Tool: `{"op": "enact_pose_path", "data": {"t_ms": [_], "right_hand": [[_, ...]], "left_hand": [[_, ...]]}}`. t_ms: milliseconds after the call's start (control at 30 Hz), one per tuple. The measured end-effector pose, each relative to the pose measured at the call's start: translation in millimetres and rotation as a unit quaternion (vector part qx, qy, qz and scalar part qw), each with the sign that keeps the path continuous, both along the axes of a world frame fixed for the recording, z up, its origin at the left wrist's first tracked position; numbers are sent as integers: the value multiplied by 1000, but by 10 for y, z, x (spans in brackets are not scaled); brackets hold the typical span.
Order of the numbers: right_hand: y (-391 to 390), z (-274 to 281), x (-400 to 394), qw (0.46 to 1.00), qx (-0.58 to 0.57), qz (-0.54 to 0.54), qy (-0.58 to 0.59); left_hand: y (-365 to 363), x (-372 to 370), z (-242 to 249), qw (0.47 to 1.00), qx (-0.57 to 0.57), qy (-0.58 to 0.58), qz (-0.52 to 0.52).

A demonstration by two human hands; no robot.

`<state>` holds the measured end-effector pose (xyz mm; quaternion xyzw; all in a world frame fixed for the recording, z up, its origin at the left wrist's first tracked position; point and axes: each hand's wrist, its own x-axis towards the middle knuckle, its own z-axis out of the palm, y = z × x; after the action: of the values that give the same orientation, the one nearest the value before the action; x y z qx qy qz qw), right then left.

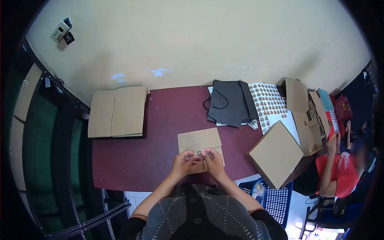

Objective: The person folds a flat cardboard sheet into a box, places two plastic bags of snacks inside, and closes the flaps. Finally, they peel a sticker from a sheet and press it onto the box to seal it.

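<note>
My left hand (pixel 185 161) and my right hand (pixel 213 160) meet near the table's front edge, fingers pinched. Between their fingertips is a small round thing (pixel 199 153) with a pale, shiny rim; its kind is too small to make out. Beneath both hands a brown kraft paper packet (pixel 200 138) lies flat on the dark red table (pixel 168 112), its lower part partly covered by my fingers.
Folded cardboard (pixel 116 112) lies at the left, black paper bags (pixel 232 102) and round-sticker sheets (pixel 272 100) at the back right. A cardboard box (pixel 276 154) overhangs the right edge, above a blue basket (pixel 278 202). Another person (pixel 336 172) sits at the right.
</note>
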<state>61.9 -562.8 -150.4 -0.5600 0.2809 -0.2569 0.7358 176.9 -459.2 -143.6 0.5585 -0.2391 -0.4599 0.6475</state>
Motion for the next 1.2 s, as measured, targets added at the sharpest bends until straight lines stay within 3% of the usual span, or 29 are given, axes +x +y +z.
{"op": "enact_pose_path", "data": {"t_ms": [33, 100, 133, 167, 233, 300, 367, 433, 467, 500, 667, 767, 867, 1100, 1200], "right_hand": [[-32, -12, 0, 1000, 3, 1, 2], [-109, -9, 8, 994, -100, -47, 11], [-176, -47, -2, 991, -116, -61, 4], [-253, -19, -11, 992, -113, -58, 6], [-417, 115, -23, 991, -82, -104, -6], [-493, 160, -50, 992, -77, -93, -27], [-592, 3, -36, 995, -61, -79, -9], [-637, -142, 4, 996, -60, -62, 5], [-669, -304, 21, 999, -4, -6, 46], [-683, -436, 34, 993, 53, 49, 88], [-652, -688, 22, 979, -85, 53, 175], [-660, -618, 93, 959, -125, 52, 249], [-627, -798, 85, 978, -120, 43, 166], [-544, -519, 108, 974, -90, 13, 208], [-527, -579, 123, 960, -131, 25, 244]], "left_hand": [[-44, -5, -25, 1000, 19, -5, 9], [-125, -15, -104, 999, 42, -6, 19], [-152, -8, -161, 996, 31, -70, 40], [-177, 12, -223, 989, 20, -134, 61], [-216, 71, -265, 990, 19, -123, 70], [-260, 100, -172, 910, 30, -406, 77], [-308, 96, -424, 906, 58, -419, 32], [-387, 12, -518, 824, 187, -530, -70], [-405, 0, -629, 774, 226, -579, -117], [-407, -23, -634, 775, 228, -578, -116], [-400, -68, -693, 730, 229, -638, -87], [-385, -29, -641, 747, 229, -617, -94], [-375, -30, -627, 753, 217, -617, -74], [-354, -25, -655, 751, 210, -622, -64], [-346, 9, -693, 763, 187, -616, -58]]}}
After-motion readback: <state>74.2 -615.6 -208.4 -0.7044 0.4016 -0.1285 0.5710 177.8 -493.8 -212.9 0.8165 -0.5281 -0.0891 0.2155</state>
